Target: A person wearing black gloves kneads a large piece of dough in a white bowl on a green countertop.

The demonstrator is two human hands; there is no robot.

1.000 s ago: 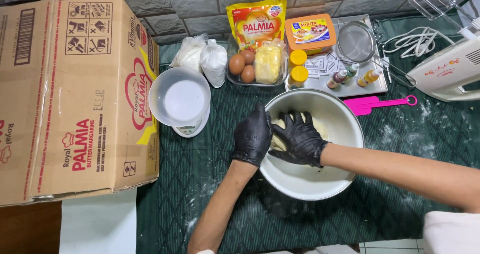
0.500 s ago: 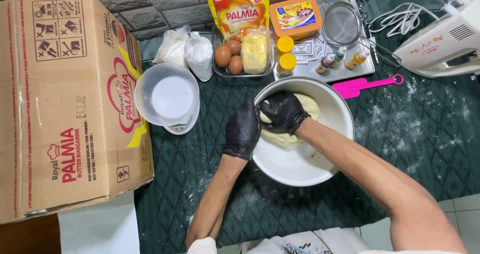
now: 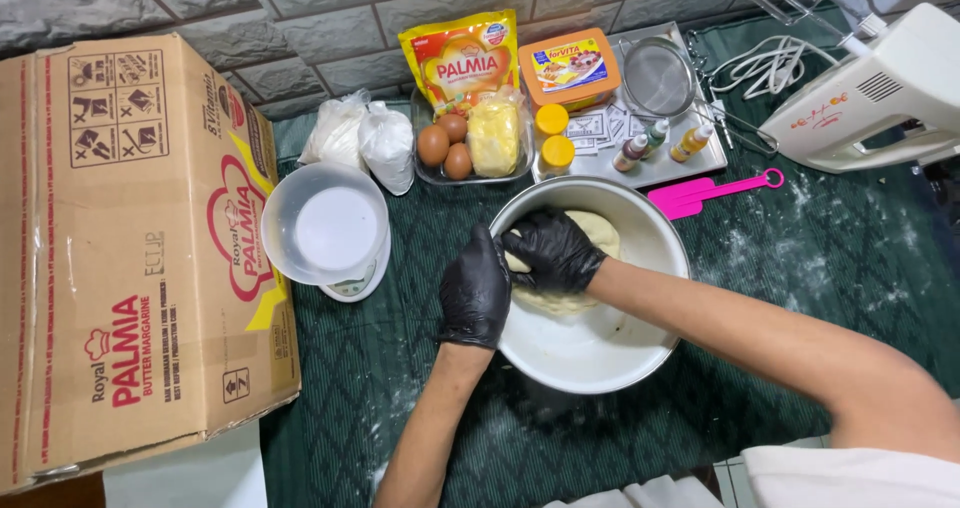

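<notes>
Right hand (image 3: 553, 251) has pulled nearer, clamped on soft, sticky dough (image 3: 580, 268); left hand (image 3: 474, 288) grips bowl rim (image 3: 660, 233). Looks heavy; grab from underneath.

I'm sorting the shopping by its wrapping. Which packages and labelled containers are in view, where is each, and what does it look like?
Cardboard box: far left, large, brown, red and yellow print.
Pouch: against the back wall, upright, yellow with red lettering.
Tub: right of the pouch, rectangular, orange, picture lid.
Plastic bags: left of the egg tray, white, knotted.
Small bottles: on the metal tray, coloured caps.
</notes>
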